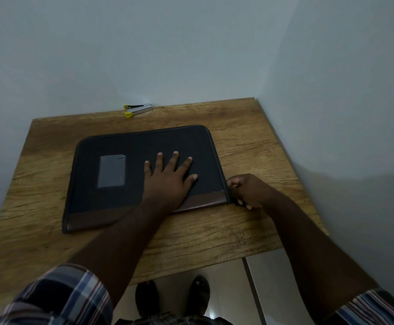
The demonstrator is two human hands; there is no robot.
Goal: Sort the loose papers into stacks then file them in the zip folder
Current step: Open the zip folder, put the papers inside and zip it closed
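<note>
Both hands work the closed zip folder lying flat on our surface: left hand pressing flat, fingers straight, right hand pinching at its near-right corner, where we should pull steadily.

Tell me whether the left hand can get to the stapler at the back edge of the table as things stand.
Probably yes. The left hand lies flat on the zip folder, holding nothing, and bare wooden table separates the folder from the stapler. Nothing stands between; it would only have to lift off the folder.
</note>
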